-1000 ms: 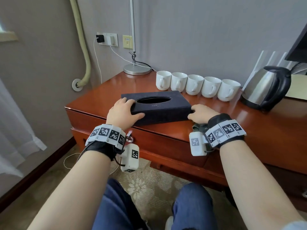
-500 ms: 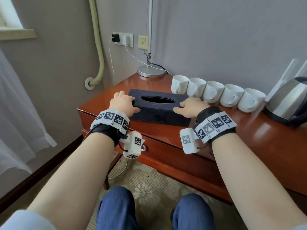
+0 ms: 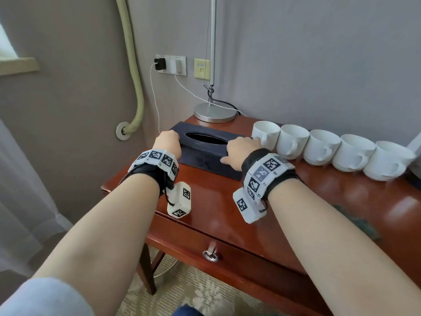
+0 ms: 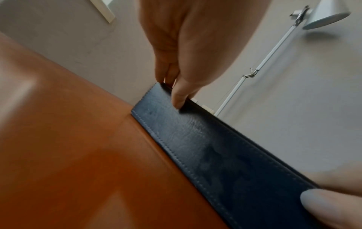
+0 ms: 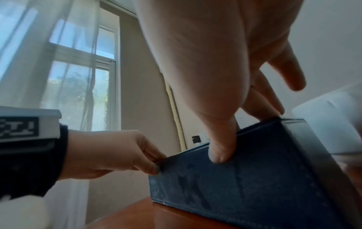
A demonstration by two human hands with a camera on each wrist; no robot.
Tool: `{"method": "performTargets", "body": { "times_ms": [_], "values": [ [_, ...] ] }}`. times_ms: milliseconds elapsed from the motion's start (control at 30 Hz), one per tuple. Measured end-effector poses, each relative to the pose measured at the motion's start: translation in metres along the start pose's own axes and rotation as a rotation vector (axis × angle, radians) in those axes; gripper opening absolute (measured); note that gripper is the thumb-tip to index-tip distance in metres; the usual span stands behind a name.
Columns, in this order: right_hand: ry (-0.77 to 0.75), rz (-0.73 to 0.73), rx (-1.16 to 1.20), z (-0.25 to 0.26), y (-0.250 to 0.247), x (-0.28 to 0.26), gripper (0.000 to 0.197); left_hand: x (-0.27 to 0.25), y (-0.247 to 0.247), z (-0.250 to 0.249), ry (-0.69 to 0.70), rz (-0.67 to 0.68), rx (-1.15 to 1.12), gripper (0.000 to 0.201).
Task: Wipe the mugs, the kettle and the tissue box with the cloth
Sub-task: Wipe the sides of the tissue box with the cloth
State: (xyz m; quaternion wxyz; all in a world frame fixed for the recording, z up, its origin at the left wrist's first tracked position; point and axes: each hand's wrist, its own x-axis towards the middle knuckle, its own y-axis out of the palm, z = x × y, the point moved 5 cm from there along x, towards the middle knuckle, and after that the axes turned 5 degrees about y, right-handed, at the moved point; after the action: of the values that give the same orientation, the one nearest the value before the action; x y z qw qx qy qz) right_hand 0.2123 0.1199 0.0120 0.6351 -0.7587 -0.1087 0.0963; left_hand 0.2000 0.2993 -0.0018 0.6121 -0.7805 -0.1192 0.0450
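Note:
The dark navy tissue box (image 3: 205, 153) lies near the back left corner of the red-brown table (image 3: 216, 201). My left hand (image 3: 168, 142) grips its left end, with the thumb on the front face (image 4: 215, 147). At the right end my right hand (image 3: 239, 149) holds it, thumb pressed on the front face (image 5: 254, 186) and fingers over the top. Several white mugs (image 3: 323, 147) stand in a row along the wall, the first one just beside the box. A dark grey-green cloth (image 3: 357, 222) lies flat to the right of my right forearm. The kettle is out of view.
A lamp's round metal base (image 3: 215, 112) stands right behind the box. Wall sockets with plugged-in chargers (image 3: 170, 65) and a pale hose (image 3: 134, 76) are on the wall. A drawer with a ring pull (image 3: 210, 255) sits under the tabletop. The table's left edge is close to my left wrist.
Both hands have carried the tissue box from the front middle of the table to the back left, beside the lamp base and first mug. The view has swung left, off the kettle.

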Motion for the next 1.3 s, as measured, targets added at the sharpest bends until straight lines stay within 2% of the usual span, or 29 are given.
{"method": "performTargets", "body": {
  "times_ms": [167,333,533,800,933,1033,1100,1200,1300],
  "values": [
    [0.049,0.063,0.077,-0.004,-0.005,0.041,0.024,0.047,0.006,-0.005,0.035,0.029,-0.006,0.033],
    [0.113,0.103,0.126,-0.012,0.003,0.074,0.038,0.083,0.012,-0.009,0.093,0.014,0.071,0.036],
    [0.124,0.078,0.117,-0.018,0.005,0.099,0.033,0.114,0.020,-0.013,0.101,0.030,0.120,0.047],
    [0.122,0.032,0.096,-0.023,0.008,0.119,0.032,0.144,0.032,-0.016,0.105,0.018,0.133,0.050],
    [0.118,0.028,0.052,-0.025,0.016,0.125,0.040,0.150,0.037,-0.015,0.093,0.011,0.103,0.050],
    [0.123,0.075,-0.028,-0.025,0.024,0.120,0.059,0.147,0.039,-0.016,0.052,0.008,0.076,0.053],
    [0.068,0.059,0.012,-0.029,0.025,0.105,0.063,0.139,0.038,-0.024,0.026,-0.039,0.036,0.055],
    [-0.035,-0.117,0.148,-0.045,0.017,0.073,0.052,0.118,0.031,-0.059,0.136,-0.194,-0.064,0.056],
    [0.036,-0.203,0.353,-0.080,0.013,0.034,0.036,0.092,0.029,-0.107,0.291,-0.192,-0.208,0.053]
  ]
}}
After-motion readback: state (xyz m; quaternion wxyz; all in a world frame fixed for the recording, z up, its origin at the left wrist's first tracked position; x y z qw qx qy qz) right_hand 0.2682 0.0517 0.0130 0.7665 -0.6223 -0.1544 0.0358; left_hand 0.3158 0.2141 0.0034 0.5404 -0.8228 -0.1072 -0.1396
